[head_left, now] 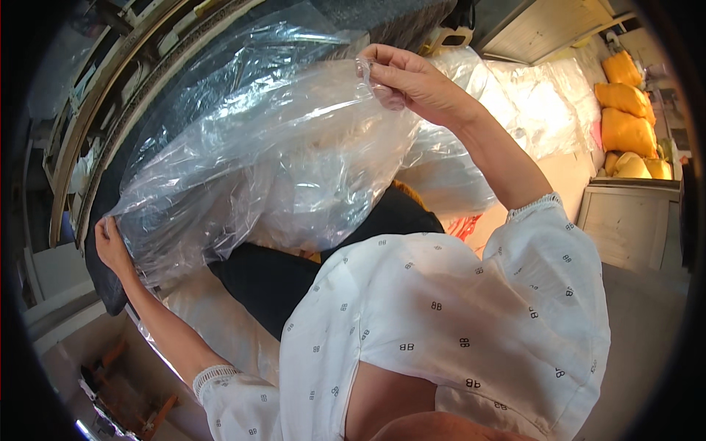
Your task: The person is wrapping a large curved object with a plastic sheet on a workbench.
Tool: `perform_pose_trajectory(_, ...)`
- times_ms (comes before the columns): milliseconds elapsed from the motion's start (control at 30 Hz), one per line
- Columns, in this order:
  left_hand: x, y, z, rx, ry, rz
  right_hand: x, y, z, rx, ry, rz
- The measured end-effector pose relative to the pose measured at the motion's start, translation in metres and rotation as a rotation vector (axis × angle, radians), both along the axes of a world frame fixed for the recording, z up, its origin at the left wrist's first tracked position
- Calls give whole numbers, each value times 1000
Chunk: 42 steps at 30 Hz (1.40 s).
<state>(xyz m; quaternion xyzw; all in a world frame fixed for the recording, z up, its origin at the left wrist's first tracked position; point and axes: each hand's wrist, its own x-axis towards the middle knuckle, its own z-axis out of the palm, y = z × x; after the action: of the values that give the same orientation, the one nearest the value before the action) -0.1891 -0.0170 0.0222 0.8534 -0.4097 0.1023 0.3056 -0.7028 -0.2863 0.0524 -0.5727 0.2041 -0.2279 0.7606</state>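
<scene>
I have the clear plastic sheeting [287, 140] stretched across the upper left and centre of the frame, over the dark tabletop [109, 288] and down toward my black-trousered legs [268, 283]. To hold it well, I judge that I should pull evenly from both ends, since film this thin would likely crease or slip if one side went slack; gathering a bit more edge under the fingers should help.

My right hand [412, 84], at the upper centre, pinches the edge between thumb and curled fingers, its forearm slanting in from the right. My left hand [110, 246], at the left, seems to pinch the near corner, though its thumb contact is unclear; that arm reaches up from the lower left, nearly straight.
</scene>
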Motion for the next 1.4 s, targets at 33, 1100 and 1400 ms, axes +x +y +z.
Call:
perform_pose_trajectory(33, 0, 0, 0, 0, 11, -6, 0, -2, 5, -12, 0, -3)
perform_pose_trajectory(1100, -146, 193, 82, -418, 522, 122, 161, -91, -26, -1298, 589, -405)
perform_pose_trajectory(1400, -205, 253, 29, -454, 704, 297, 179, -64, -30, -1407, 484, -331)
